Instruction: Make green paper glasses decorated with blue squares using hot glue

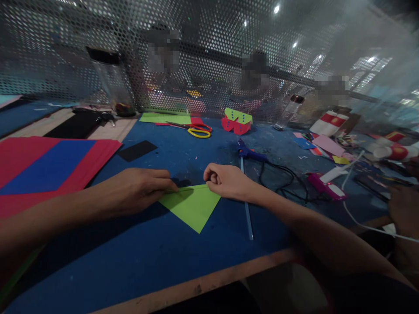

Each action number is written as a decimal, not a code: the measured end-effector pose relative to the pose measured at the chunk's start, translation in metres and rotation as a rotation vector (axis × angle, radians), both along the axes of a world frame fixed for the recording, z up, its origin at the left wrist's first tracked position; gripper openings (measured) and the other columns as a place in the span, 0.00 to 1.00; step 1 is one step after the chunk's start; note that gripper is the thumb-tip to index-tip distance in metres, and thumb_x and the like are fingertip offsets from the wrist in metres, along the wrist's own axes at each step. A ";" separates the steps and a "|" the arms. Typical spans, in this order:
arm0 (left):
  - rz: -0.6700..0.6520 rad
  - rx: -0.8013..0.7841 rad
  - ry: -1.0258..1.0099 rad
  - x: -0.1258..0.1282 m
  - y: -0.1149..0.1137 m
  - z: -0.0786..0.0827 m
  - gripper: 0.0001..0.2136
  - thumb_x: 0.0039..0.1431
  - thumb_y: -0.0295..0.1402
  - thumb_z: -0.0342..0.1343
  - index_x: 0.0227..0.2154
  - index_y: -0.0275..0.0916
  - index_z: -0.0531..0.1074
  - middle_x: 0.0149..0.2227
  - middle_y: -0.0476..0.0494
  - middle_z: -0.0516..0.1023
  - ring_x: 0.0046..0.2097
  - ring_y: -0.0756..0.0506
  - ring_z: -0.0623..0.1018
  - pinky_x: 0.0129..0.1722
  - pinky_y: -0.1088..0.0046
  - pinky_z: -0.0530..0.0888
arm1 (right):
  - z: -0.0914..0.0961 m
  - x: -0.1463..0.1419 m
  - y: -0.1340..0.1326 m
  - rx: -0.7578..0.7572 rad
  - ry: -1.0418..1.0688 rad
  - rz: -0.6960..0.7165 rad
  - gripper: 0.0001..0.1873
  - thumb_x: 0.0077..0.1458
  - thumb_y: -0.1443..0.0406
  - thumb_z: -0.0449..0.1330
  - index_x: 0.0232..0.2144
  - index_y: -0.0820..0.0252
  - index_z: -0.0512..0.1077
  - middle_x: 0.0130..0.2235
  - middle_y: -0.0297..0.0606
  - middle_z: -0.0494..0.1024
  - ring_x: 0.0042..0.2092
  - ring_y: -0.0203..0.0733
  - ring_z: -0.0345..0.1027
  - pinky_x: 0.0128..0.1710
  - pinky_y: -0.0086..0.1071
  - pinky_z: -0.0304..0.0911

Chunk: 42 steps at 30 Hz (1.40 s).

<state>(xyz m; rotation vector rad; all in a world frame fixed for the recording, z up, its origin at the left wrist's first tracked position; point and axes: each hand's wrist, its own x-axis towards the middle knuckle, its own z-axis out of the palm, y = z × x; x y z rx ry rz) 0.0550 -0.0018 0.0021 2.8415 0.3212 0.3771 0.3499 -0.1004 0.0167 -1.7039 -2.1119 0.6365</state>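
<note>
Head view: clear, dark-lidded jar (pixel 113 80) standing beyond and left of the glue gun (pixel 251 154), brownish matter sitting inside. Smooth green paper (pixel 197 207), triangular, lying nearer, left of the gun. Left hand (pixel 144 188), fingers bending together, touching its left end; right hand (pixel 225 181) resting loosely fisted at its right; both grips staying unclear.

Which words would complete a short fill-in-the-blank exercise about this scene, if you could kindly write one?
The triangular paper by the left hand and right hand is ____.
The scissors have one red handle and one ____ handle.
The cord trailing from the blue glue gun is ____.
On the red paper stack lies a ____ sheet.

Missing words: green; yellow; black; blue.
</note>
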 end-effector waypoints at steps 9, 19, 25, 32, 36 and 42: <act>-0.030 -0.050 0.008 -0.003 0.006 0.007 0.15 0.70 0.27 0.49 0.40 0.44 0.83 0.40 0.43 0.84 0.33 0.46 0.83 0.33 0.72 0.74 | 0.005 0.002 -0.003 0.005 0.032 0.045 0.12 0.57 0.74 0.59 0.42 0.57 0.73 0.36 0.32 0.77 0.36 0.38 0.69 0.36 0.31 0.57; -0.014 -0.106 0.036 -0.002 0.003 0.018 0.13 0.67 0.26 0.49 0.35 0.42 0.80 0.37 0.43 0.83 0.31 0.47 0.81 0.31 0.72 0.73 | 0.000 0.010 -0.002 0.033 0.026 0.086 0.13 0.56 0.76 0.57 0.41 0.58 0.72 0.43 0.36 0.76 0.38 0.37 0.68 0.39 0.31 0.59; -0.017 -0.122 0.025 -0.003 0.003 0.013 0.12 0.67 0.25 0.50 0.33 0.41 0.77 0.35 0.46 0.81 0.29 0.49 0.78 0.30 0.73 0.71 | -0.004 0.013 -0.004 0.088 -0.015 0.111 0.11 0.59 0.75 0.57 0.42 0.59 0.73 0.44 0.37 0.75 0.37 0.36 0.68 0.41 0.32 0.61; 0.135 -0.118 -0.022 -0.003 0.000 0.000 0.10 0.69 0.28 0.51 0.44 0.42 0.77 0.38 0.46 0.81 0.34 0.47 0.79 0.34 0.72 0.72 | 0.006 0.017 -0.010 0.051 -0.089 0.067 0.02 0.67 0.69 0.61 0.41 0.59 0.74 0.45 0.38 0.76 0.40 0.38 0.71 0.41 0.32 0.62; 0.144 -0.139 -0.020 -0.001 0.001 -0.003 0.08 0.72 0.33 0.53 0.42 0.42 0.78 0.40 0.45 0.80 0.34 0.48 0.77 0.34 0.72 0.71 | 0.006 0.020 -0.010 0.080 -0.127 0.088 0.02 0.65 0.69 0.64 0.39 0.59 0.75 0.44 0.37 0.77 0.41 0.39 0.71 0.42 0.32 0.61; 0.160 -0.160 -0.024 0.000 0.001 -0.004 0.11 0.74 0.35 0.53 0.39 0.41 0.79 0.38 0.44 0.80 0.34 0.48 0.76 0.33 0.73 0.70 | 0.010 0.018 -0.009 0.032 -0.143 0.068 0.03 0.66 0.70 0.65 0.37 0.60 0.75 0.44 0.39 0.77 0.45 0.41 0.70 0.44 0.33 0.61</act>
